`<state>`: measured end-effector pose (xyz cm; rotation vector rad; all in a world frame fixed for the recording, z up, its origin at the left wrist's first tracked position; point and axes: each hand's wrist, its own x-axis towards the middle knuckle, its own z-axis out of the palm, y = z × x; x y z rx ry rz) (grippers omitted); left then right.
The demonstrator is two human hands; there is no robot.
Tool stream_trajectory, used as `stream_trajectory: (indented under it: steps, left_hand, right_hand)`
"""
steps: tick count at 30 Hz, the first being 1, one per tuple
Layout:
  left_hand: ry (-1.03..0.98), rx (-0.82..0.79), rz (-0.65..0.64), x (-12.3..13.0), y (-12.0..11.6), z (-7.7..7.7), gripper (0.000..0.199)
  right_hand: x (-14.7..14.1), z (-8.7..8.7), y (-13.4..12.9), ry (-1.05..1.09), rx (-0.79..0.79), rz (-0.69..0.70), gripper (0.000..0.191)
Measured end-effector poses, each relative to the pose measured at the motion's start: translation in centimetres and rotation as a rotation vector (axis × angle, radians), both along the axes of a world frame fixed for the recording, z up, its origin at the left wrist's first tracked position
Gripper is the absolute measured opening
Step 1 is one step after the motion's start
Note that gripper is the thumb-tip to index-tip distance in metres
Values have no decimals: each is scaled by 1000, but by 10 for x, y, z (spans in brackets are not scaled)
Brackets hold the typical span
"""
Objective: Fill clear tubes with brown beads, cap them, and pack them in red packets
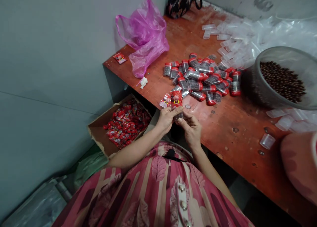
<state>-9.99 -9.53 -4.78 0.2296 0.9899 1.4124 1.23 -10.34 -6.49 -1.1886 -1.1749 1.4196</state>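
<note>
My left hand [166,119] is closed, its thumb pressed on a small red printed packet [176,97] held upright at the table's front edge. My right hand [192,128] meets it from the other side, fingers pinched at the packet's lower end. Between the fingertips shows a dark-filled little jar [179,116], mostly covered; whether it is inside the packet I cannot tell. Another red and clear packet [165,101] lies just left of the held one. Beyond my hands is a pile of clear jars [195,76] with red lids and dark balls inside.
A cardboard box [95,128] of red packets stands below on the left. On the orange-red table [237,114] are a pink plastic bag [148,32], a large tub [250,78] of dark balls, heaped clear containers [244,39] and a reddish vessel [297,161] at the right.
</note>
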Motion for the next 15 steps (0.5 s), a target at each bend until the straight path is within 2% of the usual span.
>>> stream_trajectory:
  steps: [2, 7, 11, 15]
  left_hand:
    - [-10, -8, 3, 2, -4, -1, 34]
    - [-96, 13, 3, -3, -9, 4, 36]
    - [-81, 21, 78, -5, -9, 3, 37]
    - [-82, -3, 62, 2, -15, -2, 34]
  right_hand:
    - [-1, -1, -1, 5, 5, -35, 35]
    - [-1, -2, 1, 142, -130, 0, 33]
    - [-4, 0, -2, 47, -67, -21, 35]
    - [-5, 0, -2, 28, -47, -72, 34]
